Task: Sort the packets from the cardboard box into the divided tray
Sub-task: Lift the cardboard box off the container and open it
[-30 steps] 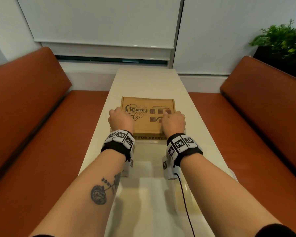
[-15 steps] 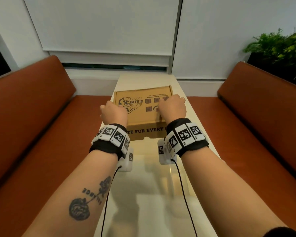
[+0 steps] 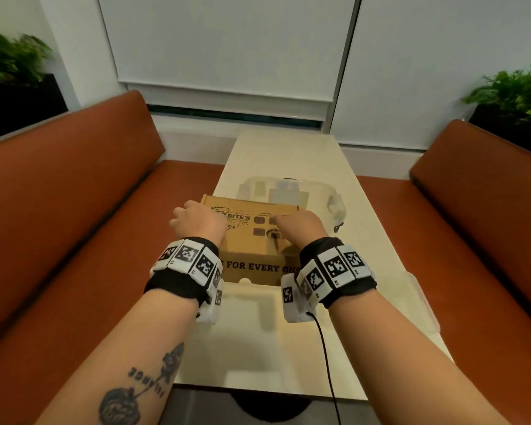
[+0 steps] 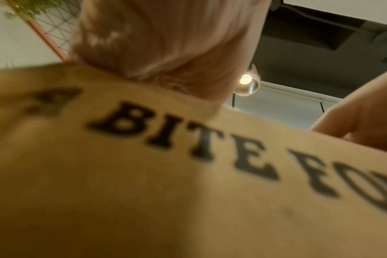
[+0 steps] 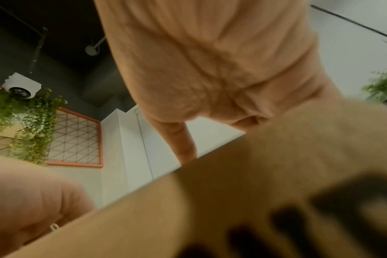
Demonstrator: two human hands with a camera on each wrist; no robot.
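A flat brown cardboard box [image 3: 252,240] with black print lies closed on the pale table, its front flap [image 4: 144,174] facing me. My left hand [image 3: 196,223] grips the lid's front left corner, the palm [image 4: 166,43] curling over the top edge. My right hand [image 3: 301,228] grips the lid's front right part, the thumb [image 5: 183,148] pressed on the edge. Just behind the box stands a clear plastic divided tray [image 3: 334,200] with pale contents I cannot make out. No packets show.
The narrow pale table [image 3: 288,154] runs away from me between two orange bench seats [image 3: 74,225] [image 3: 472,225]. A clear plastic piece [image 3: 423,302] lies at the table's right edge. Potted plants [image 3: 515,90] stand at both far corners.
Both hands have kept their hold on the lid. The front of the box has tipped up toward me. The clear tray behind it has come into view.
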